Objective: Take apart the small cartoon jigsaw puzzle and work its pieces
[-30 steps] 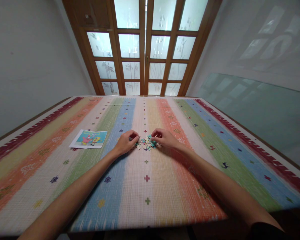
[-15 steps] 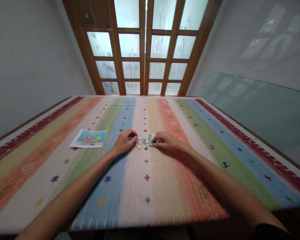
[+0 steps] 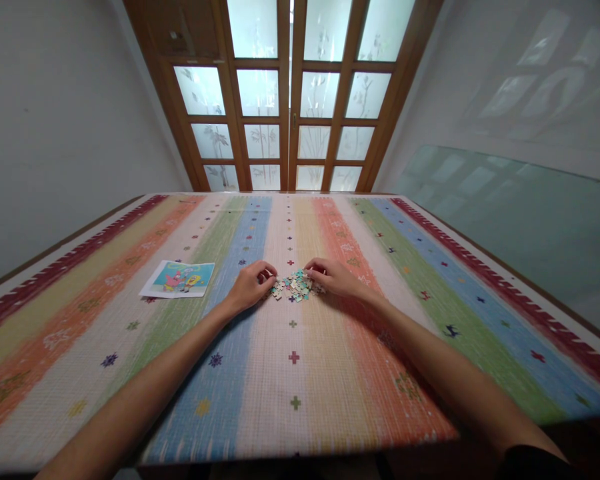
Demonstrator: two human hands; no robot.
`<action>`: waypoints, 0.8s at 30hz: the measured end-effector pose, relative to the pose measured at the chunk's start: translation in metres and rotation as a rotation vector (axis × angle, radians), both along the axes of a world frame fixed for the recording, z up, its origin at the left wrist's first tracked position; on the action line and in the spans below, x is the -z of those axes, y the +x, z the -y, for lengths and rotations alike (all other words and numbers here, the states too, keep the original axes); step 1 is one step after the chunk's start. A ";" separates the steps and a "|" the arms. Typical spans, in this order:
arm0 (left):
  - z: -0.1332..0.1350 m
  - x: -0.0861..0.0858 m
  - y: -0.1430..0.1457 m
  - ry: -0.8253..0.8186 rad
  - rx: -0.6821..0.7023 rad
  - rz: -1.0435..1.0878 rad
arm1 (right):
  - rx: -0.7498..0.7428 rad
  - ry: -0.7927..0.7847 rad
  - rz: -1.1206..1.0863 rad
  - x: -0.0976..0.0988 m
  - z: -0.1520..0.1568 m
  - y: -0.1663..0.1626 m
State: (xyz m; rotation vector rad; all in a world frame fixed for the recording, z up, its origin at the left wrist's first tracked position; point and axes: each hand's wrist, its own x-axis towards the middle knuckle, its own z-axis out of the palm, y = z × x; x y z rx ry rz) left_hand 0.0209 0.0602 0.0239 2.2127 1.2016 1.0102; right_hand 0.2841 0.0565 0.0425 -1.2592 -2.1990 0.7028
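Observation:
A small heap of jigsaw puzzle pieces (image 3: 295,285), teal, white and tan, lies on the striped tablecloth (image 3: 273,373). At the heap's left edge is my left hand (image 3: 253,285), its fingers curled in and the tips touching the outer pieces; what they hold is hidden. Over the right edge rests my right hand (image 3: 333,277), thumb and forefinger drawn together at a puzzle piece on the upper side of the heap. Some pieces show beneath its fingers.
A printed cartoon picture (image 3: 179,279) lies on the cloth to the left of my left hand. Wooden doors with glass panes (image 3: 287,120) stand beyond the table's far edge. White walls rise on both sides, with a pale green panel (image 3: 505,220) at the right.
My right hand has shifted slightly up and away from the heap's lower right, uncovering pieces under its fingers. My left fingers have moved a little over the left edge.

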 end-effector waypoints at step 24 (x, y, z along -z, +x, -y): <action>-0.002 0.011 -0.006 0.052 0.120 -0.031 | -0.077 -0.055 0.089 0.011 0.007 0.045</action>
